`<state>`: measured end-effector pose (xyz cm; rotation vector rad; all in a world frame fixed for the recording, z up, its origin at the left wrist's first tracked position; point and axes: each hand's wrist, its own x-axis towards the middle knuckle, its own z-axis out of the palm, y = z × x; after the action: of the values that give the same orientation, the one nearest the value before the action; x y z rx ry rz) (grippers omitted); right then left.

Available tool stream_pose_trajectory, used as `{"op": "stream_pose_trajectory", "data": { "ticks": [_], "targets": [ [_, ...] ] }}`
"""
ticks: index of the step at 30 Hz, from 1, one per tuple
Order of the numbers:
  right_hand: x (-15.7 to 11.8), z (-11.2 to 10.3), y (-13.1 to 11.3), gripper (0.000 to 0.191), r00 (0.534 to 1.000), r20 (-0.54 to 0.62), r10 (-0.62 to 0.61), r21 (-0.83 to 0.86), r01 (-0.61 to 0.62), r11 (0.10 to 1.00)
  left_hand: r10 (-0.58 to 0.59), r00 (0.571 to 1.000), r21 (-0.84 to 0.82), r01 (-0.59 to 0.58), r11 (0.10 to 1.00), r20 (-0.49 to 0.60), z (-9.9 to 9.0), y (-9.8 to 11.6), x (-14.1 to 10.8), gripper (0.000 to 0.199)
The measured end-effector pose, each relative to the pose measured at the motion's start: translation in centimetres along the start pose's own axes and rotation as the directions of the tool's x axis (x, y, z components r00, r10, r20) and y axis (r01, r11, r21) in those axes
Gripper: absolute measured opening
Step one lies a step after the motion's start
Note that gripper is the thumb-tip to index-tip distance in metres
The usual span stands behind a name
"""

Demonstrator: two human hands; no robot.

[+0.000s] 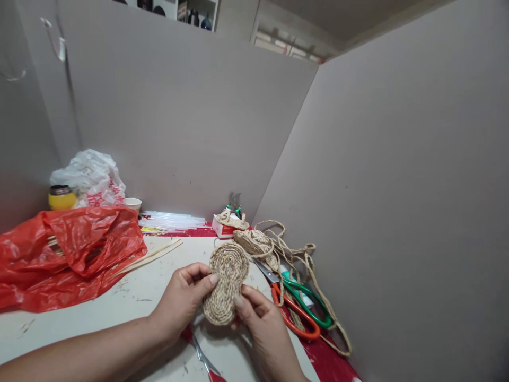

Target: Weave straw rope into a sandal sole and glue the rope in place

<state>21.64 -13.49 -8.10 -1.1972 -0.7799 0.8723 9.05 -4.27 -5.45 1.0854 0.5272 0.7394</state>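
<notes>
While held over the counter, spans the gap between the left hand and the right hand as a figure-eight fibre piece, touching the fingers of both, with neither hand nearer. Points its long axis forward between the fingers, leaning slightly rightward at the far end. Pinched at the waist by the left fingers and along the near lobe's right edge by the right fingers, with some fingertips hidden behind. Leaves the far lobe free of fingers.

Looks straw-coloured with darker flecks, wound in close concentric rows, drawn in at the middle, ridged by the braid and fairly flat.

Has tangled rope just beyond the right fingers, orange-handled scissors and green-handled scissors to their right, small red-handled scissors nearer than either hand's fingers, and a red plastic bag left of the left fingers.
</notes>
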Motion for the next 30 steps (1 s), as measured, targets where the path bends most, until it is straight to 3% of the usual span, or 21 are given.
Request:
{"op": "stream_pose_trajectory", "data": {
  "ticks": [4,9,14,19,30],
  "targets": [
    [-0.1,-0.2,0.1,0.033,0.998,-0.047,-0.040,-0.096,0.035,0.995,-0.014,0.999,-0.077,0.018,0.997,0.052,-0.2,-0.1,0.0,0.027],
    [-0.4,-0.2,0.4,0.034,0.999,0.016,-0.040,-0.138,0.042,0.990,-0.033,0.985,-0.136,0.056,0.989,0.169,-0.3,-0.6,-0.3,0.033],
    [-0.7,0.0,0.5,0.036,0.991,0.131,-0.023,-0.151,0.043,0.988,-0.088,0.990,-0.039,0.093,0.995,0.113,-0.2,-0.9,-0.4,0.033],
    [-0.9,-0.3,1.0,0.038,0.987,0.114,-0.114,-0.255,0.140,0.957,-0.049,0.994,-0.016,0.051,0.999,0.098,0.0,-1.4,-0.5,0.034],
    [-1.5,-0.3,1.8,0.034,0.984,0.115,-0.139,-0.371,0.172,0.912,-0.053,0.994,0.002,0.053,0.999,0.091,0.1,-2.3,-1.2,0.026]
  ]
}}
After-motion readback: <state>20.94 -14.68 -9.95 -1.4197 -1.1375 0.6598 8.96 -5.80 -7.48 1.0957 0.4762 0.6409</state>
